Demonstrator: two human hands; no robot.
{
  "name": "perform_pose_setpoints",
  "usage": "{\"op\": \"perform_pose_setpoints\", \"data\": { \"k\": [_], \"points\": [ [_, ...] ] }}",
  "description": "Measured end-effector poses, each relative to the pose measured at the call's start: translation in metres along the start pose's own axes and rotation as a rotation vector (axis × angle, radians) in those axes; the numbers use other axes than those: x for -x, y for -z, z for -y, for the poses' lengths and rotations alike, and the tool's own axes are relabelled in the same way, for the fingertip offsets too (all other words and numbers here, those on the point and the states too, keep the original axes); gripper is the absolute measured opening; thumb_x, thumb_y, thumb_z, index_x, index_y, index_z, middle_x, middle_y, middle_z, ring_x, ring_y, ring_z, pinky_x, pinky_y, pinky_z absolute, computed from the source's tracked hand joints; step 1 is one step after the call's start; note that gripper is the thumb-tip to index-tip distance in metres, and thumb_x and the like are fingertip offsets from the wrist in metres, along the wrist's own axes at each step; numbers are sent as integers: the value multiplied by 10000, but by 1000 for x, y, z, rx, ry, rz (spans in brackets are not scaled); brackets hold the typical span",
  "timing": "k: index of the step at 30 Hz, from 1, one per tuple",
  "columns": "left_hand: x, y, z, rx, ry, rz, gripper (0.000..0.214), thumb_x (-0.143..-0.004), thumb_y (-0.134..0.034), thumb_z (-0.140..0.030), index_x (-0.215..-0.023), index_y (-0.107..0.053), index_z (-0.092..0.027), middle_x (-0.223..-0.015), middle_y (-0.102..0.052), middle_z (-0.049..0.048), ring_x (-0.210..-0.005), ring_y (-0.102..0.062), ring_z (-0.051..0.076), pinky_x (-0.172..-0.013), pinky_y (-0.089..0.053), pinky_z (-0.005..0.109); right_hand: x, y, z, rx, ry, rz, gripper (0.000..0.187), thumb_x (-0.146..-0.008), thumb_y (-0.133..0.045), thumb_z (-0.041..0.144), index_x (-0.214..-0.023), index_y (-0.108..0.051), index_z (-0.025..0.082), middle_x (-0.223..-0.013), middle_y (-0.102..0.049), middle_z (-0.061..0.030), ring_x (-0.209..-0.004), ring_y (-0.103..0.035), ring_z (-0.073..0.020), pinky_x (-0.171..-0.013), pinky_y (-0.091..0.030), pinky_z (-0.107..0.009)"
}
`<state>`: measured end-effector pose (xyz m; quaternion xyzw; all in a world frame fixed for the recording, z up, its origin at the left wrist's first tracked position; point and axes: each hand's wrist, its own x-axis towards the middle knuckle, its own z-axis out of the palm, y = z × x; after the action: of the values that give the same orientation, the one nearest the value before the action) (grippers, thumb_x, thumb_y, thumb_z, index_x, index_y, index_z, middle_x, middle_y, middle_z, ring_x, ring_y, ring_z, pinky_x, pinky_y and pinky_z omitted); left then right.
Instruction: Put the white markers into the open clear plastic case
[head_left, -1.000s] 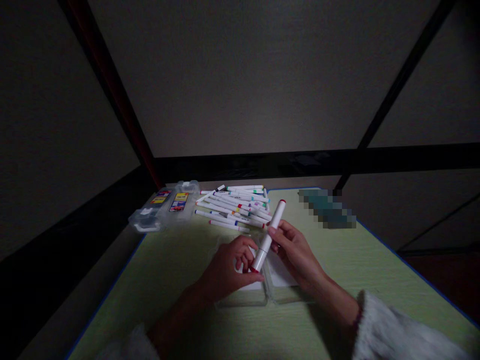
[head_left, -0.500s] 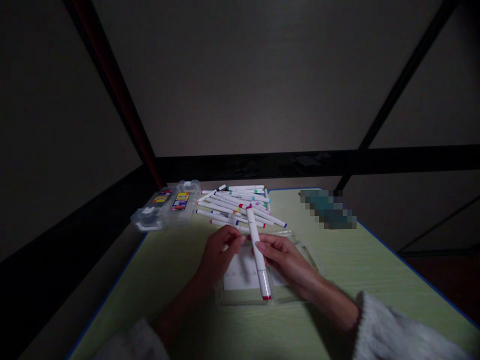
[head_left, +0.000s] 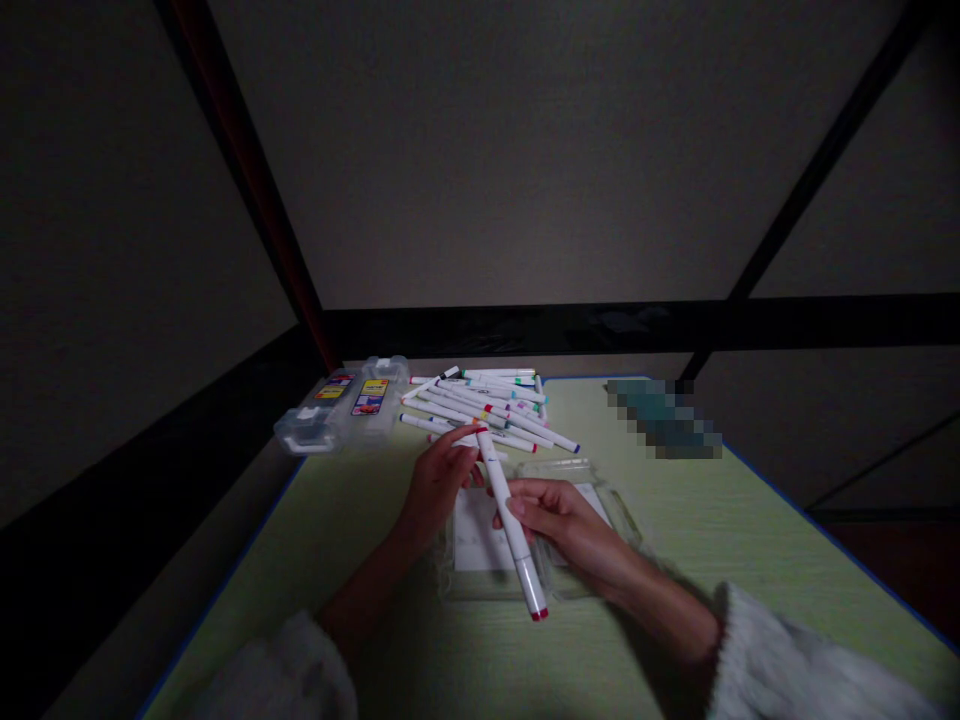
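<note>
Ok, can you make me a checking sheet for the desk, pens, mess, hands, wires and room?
Surface: pale green, blue-edged tabletop.
Job's things: white marker with red ends, above an open, clear plastic case with white inserts.
Clutter: heap of white markers with coloured ends; clear plastic box with colourful labels; bluish pixelated item, unidentifiable.
Hands: right hand holds the red-ended marker around its middle; left hand is at its far end, grip unclear.
Cables: nothing seen.
Surroundings: dim grey walls, dark strips.
</note>
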<state>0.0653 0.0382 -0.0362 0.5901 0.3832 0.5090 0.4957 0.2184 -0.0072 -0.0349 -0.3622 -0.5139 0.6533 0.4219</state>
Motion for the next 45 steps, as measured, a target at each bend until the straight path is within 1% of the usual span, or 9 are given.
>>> {"op": "perform_pose_setpoints", "data": {
  "k": [14,19,24,29,33,36,39,42,45],
  "points": [
    [-1,-1,-1,34,72,-33,264,-633,-610,-272,-848,-539,-135,-524,-544,-46,-530,-525,94,-555,-410,208,-3,-5,-8,6,-14,25,290,-654,-657,400,-707,-599,121,-544,-482,45,-479,-358,-47,-467,-255,-195],
    [-2,0,2,-4,85,-12,262,-646,-595,-278,-858,-532,-139,-530,-558,-43,-540,-536,101,-553,-412,208,-3,1,-7,46,-57,51,283,-677,-638,399,-717,-584,124,-535,-445,56,-463,-324,-45,-446,-218,-201],
    [0,-3,-4,-32,74,-31,236,-641,-589,-276,-828,-534,-143,-505,-533,-53,-499,-502,83,-495,-393,186,-4,5,-7,70,-74,71,307,-677,-636,403,-795,-538,137,-584,-505,40,-465,-358,-50,-452,-251,-198],
    [-2,0,-1,-7,91,-83,267,-648,-581,-295,-857,-511,-144,-544,-563,-38,-502,-512,82,-492,-413,182,-1,0,-8,44,-49,42,340,-662,-662,370,-789,-408,183,-617,-533,49,-510,-407,-57,-479,-295,-182],
    [-5,5,5,39,144,-121,286,-640,-584,-319,-854,-489,-154,-556,-566,-36,-486,-517,87,-473,-414,190,3,-4,-8,33,10,163,356,-684,-646,366,-838,-364,214,-626,-480,74,-531,-412,-66,-475,-292,-181],
    [-6,9,7,57,192,-118,280,-632,-587,-314,-844,-488,-160,-538,-550,-45,-482,-527,94,-487,-428,205,6,-5,-5,184,65,250,312,-729,-600,351,-945,-424,210,-634,-421,69,-542,-387,-73,-480,-288,-195],
    [-6,11,7,56,231,-95,271,-624,-591,-316,-826,-495,-163,-521,-545,-49,-477,-534,104,-495,-439,223,10,-5,-2,441,78,287,262,-722,-608,306,-944,-536,189,-652,-415,51,-582,-395,-83,-507,-302,-205],
    [-8,13,7,-2,235,-73,247,-616,-595,-304,-800,-526,-155,-511,-557,-38,-480,-540,113,-482,-428,218,14,-8,-2,543,99,302,367,-645,-677,287,-983,-565,195,-722,-458,33,-652,-429,-101,-566,-346,-218],
    [-11,15,9,-127,176,-50,185,-597,-601,-270,-730,-569,-144,-505,-574,-23,-477,-533,108,-455,-390,196,16,-11,-5,636,138,290,430,-605,-704,303,-1002,-570,207,-744,-479,26,-634,-421,-103,-546,-355,-217]
  ]
}}
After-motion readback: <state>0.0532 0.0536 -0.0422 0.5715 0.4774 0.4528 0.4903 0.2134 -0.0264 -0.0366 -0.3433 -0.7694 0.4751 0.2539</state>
